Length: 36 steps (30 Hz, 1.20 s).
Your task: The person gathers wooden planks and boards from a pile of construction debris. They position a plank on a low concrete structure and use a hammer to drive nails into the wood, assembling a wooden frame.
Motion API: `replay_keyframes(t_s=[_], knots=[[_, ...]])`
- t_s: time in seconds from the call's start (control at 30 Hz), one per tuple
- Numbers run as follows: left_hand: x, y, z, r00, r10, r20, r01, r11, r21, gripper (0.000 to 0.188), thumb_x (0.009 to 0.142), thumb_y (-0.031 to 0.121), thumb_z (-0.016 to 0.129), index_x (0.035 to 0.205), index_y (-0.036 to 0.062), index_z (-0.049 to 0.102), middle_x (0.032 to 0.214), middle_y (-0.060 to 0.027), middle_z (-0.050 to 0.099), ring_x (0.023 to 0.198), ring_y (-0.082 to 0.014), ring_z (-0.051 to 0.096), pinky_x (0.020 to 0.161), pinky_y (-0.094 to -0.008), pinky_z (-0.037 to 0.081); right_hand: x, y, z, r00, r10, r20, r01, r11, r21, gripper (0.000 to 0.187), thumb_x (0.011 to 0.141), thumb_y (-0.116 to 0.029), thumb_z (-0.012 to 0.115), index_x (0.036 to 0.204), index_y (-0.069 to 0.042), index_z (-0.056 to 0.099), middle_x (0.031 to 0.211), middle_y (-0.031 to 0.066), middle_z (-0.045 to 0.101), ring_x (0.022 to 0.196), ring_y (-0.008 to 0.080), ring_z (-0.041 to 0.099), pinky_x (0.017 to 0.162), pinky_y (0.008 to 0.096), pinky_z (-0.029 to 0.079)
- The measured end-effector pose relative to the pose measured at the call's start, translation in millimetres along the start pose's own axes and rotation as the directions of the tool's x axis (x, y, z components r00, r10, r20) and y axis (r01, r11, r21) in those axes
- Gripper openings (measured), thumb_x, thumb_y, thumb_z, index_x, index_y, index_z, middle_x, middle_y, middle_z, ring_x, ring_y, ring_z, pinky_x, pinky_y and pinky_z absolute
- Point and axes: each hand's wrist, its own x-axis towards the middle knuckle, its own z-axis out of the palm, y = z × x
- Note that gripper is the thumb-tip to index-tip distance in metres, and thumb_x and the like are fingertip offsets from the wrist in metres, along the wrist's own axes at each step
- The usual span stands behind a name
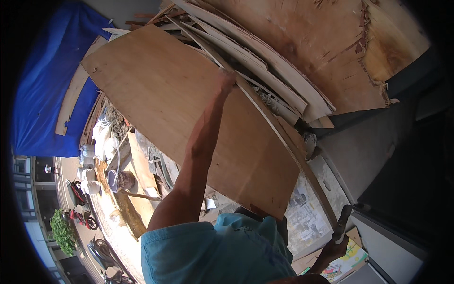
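A large brown plywood board (156, 78) stretches slantwise across the middle in front of me. Along its right edge runs a long narrow strip of wood (283, 137). My left arm reaches over the board, and my left hand (227, 78) is closed at that edge, its fingers partly hidden. Low on the right, beside the strip's near end, my right hand (335, 247) is wrapped round a dark tool that looks like a hammer (344, 218). Its handle is mostly covered by the hand.
Rough plywood offcuts (274, 71) are piled behind the board. A larger torn sheet (326, 47) stands at the upper right. On the left are a blue tarp (52, 85), a bucket (120, 181) and white sacks (105, 142). Parked motorcycles (101, 255) stand further off.
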Motion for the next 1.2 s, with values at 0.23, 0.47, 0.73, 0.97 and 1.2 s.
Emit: replay_keyframes(t_s=[0.23, 0.47, 0.73, 0.97, 1.2], knots=[[-16, 12, 14, 0.977, -0.118, -0.175, 0.057, 0.946, -0.32, 0.011, 0.072, 0.002, 0.061, 0.072, -0.0092, 0.059, 0.065, -0.013, 0.059, 0.051, -0.024, 0.061, 0.04, -0.0367, 0.049, -5, 23, 2, 0.969, -0.247, -0.016, 0.247, 0.969, 0.003, 0.023, 0.076, -0.004, 0.07, 0.096, -0.007, 0.059, 0.08, 0.0112, 0.061, 0.073, 0.0328, 0.064, 0.062, 0.0425, 0.049], [-63, 98, 12, 0.982, 0.058, -0.181, -0.094, 0.976, -0.194, 0.014, 0.073, 0.006, 0.059, 0.068, -0.0076, 0.056, 0.06, -0.0123, 0.056, 0.047, -0.0203, 0.055, 0.039, -0.0351, 0.043, 4, 63, 9, 0.953, -0.261, 0.156, 0.261, 0.965, 0.021, 0.022, 0.079, 0.001, 0.068, 0.096, 0.001, 0.056, 0.086, 0.0181, 0.059, 0.082, 0.0397, 0.06, 0.07, 0.0463, 0.048], [-161, 144, -21, 0.949, 0.18, -0.258, -0.254, 0.922, -0.291, 0.038, 0.079, 0.011, 0.058, 0.113, -0.0056, 0.049, 0.082, -0.008, 0.058, 0.064, -0.0132, 0.055, 0.05, -0.0277, 0.044, -7, 133, 51, 0.949, -0.052, 0.311, 0.057, 0.998, -0.005, 0.027, 0.072, 0.001, 0.069, 0.096, 0.0, 0.055, 0.087, 0.0183, 0.06, 0.083, 0.0406, 0.06, 0.071, 0.048, 0.046], [-276, 148, -7, 0.938, 0.087, -0.336, -0.271, 0.789, -0.551, 0.045, 0.088, 0.011, 0.058, 0.128, -0.004, 0.045, 0.117, -0.0153, 0.058, 0.103, -0.0187, 0.058, 0.086, -0.0321, 0.048, -16, 200, 59, 0.895, -0.155, 0.418, 0.119, 0.987, 0.111, 0.029, 0.07, 0.0, 0.066, 0.097, 0.001, 0.056, 0.087, 0.0205, 0.057, 0.085, 0.0418, 0.058, 0.072, 0.0481, 0.045], [-370, 113, 39, 0.964, -0.08, -0.255, -0.11, 0.752, -0.65, 0.046, 0.089, 0.006, 0.058, 0.131, -0.0037, 0.043, 0.121, -0.0148, 0.058, 0.111, -0.0208, 0.056, 0.096, -0.0353, 0.045, 23, 200, 14, 0.887, -0.094, 0.453, 0.044, 0.992, 0.119, 0.026, 0.071, -0.009, 0.065, 0.093, 0.002, 0.057, 0.083, 0.0209, 0.06, 0.075, 0.0404, 0.058, 0.067, 0.0447, 0.045]])
